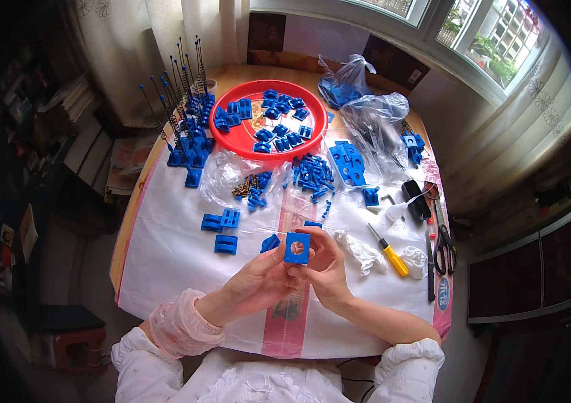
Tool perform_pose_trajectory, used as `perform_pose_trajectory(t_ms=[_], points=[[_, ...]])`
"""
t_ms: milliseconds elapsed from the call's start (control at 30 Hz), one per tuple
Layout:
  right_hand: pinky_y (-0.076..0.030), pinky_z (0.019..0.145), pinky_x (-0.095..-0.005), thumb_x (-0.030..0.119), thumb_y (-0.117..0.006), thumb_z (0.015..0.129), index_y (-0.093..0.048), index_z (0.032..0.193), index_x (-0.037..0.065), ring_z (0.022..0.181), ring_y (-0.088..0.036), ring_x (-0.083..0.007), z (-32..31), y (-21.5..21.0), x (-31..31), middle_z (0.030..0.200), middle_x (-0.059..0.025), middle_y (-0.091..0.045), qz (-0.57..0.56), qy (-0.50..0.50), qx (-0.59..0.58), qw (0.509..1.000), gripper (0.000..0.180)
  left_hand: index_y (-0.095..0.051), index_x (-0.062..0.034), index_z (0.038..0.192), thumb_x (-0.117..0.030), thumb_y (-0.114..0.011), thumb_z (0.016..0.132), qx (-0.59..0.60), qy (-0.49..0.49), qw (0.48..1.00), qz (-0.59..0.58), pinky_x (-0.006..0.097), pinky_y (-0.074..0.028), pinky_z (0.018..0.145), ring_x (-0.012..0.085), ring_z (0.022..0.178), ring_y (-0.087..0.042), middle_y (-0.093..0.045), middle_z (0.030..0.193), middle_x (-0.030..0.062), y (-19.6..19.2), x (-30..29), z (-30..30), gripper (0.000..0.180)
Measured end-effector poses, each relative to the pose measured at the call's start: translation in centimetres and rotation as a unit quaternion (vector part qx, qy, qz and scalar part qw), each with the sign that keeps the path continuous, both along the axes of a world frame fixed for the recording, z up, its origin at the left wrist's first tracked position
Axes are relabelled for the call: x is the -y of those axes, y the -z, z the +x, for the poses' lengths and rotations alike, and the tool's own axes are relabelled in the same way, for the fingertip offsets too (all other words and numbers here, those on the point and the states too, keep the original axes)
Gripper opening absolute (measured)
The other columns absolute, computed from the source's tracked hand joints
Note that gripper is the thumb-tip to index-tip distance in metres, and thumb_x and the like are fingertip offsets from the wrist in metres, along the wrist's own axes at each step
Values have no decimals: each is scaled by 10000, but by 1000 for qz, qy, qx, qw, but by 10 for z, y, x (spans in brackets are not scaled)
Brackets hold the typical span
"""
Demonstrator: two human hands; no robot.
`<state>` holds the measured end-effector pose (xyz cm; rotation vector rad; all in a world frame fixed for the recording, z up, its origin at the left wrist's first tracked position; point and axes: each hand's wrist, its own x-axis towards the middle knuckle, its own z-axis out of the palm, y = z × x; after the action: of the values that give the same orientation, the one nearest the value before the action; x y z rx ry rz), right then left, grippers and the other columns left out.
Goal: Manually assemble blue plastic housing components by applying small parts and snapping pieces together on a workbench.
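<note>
1. Nearest the lens: white ruffled sleeves at the lower edge, both forearms rising to meet over the middle of the white table cover [164,269].
2. Left hand [258,279] and right hand [322,269] pressed together, fingers of both clamped on one blue square block [297,248], thumbs up against its lower edge.
3. Block held just above the cover, over the pink stripe, flat face with its round hole turned up toward the camera; roughly square, so no clear long axis to call.
4. Just left of the block: a small blue piece [270,242] lying loose; further left, three blue bracket parts [221,228] set apart on the cover.
5. Right of the hands: crumpled clear wrap [360,250], then a yellow-handled screwdriver [389,251] lying slantwise, tip toward the upper left.
6. Far right edge: black-handled scissors [444,250], well apart from the hands.
7. Beyond the hands: scattered blue pins [312,176], a clear bag with brass screws [245,185], a clear tray of blue plates [349,163].
8. Further back: red round tray [226,138] holding blue pieces, and left of it a cluster of upright sprung rods on blue bases [184,114].
9. Nothing lying between hands and camera; view of the block's face unobstructed.
</note>
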<state>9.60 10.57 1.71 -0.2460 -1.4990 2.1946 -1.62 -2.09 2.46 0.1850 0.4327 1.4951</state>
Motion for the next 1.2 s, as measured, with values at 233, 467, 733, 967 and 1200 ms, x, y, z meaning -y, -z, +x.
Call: perform_pose_trajectory(t_ms=[233, 467, 733, 967, 1200], points=[[-522, 881, -280, -37, -798, 708, -542, 1277, 104, 1042, -597, -126, -1, -4, 4, 1241, -53, -543, -59, 8, 11, 998, 639, -531, -131, 1244, -418, -550, 987, 21, -31, 999, -31, 267, -419, 767, 46, 852, -527, -583, 996, -49, -13, -2, 6, 386], [-478, 889, -258, 20, -813, 737, -550, 1237, 65, 1043, -565, -108, -3, -7, 6, 1106, -29, -583, -57, 7, -14, 998, 567, -535, -161, 1257, -426, -514, 999, 24, -12, 1000, 0, 319, -430, 884, 89, 975, -548, -597, 1101, -26, -3, 0, 2, 370], [-474, 915, -271, -1, -808, 735, -561, 1242, 74, 1055, -563, -115, 0, -13, 8, 1124, -20, -574, -104, -9, -8, 994, 569, -557, -180, 1198, -433, -514, 996, 33, -12, 999, 9, 315, -419, 861, 86, 934, -529, -588, 1051, -32, -5, 0, 2, 326], [-434, 1002, -317, -26, -818, 697, -597, 1201, 79, 1173, -490, -140, -1, -6, 5, 1214, -20, -492, -84, -9, -32, 996, 561, -520, -156, 1226, -456, -507, 995, 34, -15, 999, -11, 280, -425, 763, 68, 833, -520, -576, 943, -36, -13, -1, 7, 379], [-422, 1019, -334, -25, -818, 695, -602, 1192, 73, 1189, -481, -153, -1, -7, 4, 1255, -31, -452, -75, -9, -34, 997, 551, -548, -196, 1153, -459, -491, 1000, 14, 0, 1000, 12, 314, -406, 862, 81, 911, -509, -544, 1057, -33, -13, 0, 3, 310]])
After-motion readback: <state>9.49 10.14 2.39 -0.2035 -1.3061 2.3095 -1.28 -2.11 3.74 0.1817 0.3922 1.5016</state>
